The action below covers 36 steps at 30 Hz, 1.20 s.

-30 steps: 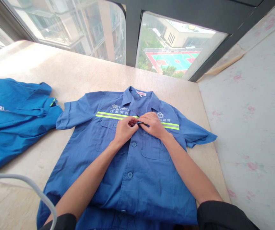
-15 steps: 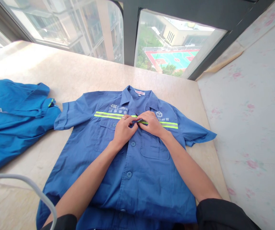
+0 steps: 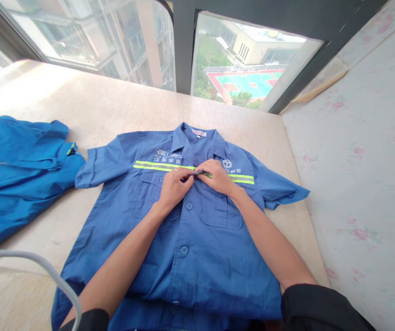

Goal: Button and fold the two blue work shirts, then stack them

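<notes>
On the surface [image 3: 115, 101], the blue shirt [image 3: 218, 262] is lying spread while your left hand [image 3: 176, 189] and right hand [image 3: 217, 176] are pinching its front close together near the bright stripe [image 3: 154, 167], the cloth probably being light, floppy, and best held along the firmer button strip [image 3: 183, 230].

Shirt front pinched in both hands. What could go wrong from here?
1. The left hand and right hand pinch the blue work shirt at the chest and hide most of that spot, so a slip or misalignment might go unnoticed.
2. The gray cable crosses in front of the left forearm in view; if they're close, it might snag.
</notes>
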Motion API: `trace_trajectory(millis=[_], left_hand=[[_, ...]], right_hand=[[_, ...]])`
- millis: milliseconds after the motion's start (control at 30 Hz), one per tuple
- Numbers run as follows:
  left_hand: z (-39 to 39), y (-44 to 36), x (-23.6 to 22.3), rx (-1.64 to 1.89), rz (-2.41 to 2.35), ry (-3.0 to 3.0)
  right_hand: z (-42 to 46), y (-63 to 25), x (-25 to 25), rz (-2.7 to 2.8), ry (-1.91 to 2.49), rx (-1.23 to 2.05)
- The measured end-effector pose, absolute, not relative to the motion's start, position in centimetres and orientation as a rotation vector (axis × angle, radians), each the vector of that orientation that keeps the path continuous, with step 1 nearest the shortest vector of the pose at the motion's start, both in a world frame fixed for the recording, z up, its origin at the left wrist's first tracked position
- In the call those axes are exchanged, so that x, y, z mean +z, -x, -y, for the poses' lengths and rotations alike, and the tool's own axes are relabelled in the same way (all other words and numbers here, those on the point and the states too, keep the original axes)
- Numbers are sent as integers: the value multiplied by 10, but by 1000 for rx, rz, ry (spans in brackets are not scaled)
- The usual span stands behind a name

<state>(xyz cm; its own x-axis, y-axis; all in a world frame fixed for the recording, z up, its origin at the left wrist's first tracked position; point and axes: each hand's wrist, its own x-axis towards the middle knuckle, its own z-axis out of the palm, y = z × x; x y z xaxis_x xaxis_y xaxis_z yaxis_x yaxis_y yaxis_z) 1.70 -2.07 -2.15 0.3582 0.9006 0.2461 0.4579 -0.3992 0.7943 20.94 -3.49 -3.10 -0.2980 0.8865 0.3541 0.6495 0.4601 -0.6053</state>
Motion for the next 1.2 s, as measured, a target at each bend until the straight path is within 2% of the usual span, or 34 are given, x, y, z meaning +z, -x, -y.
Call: trace_trajectory(millis=[1200], left_hand=[[22,-19,-18,733,-1244,-2057]], right_hand=[[35,-208,-33,1978,1356,567]])
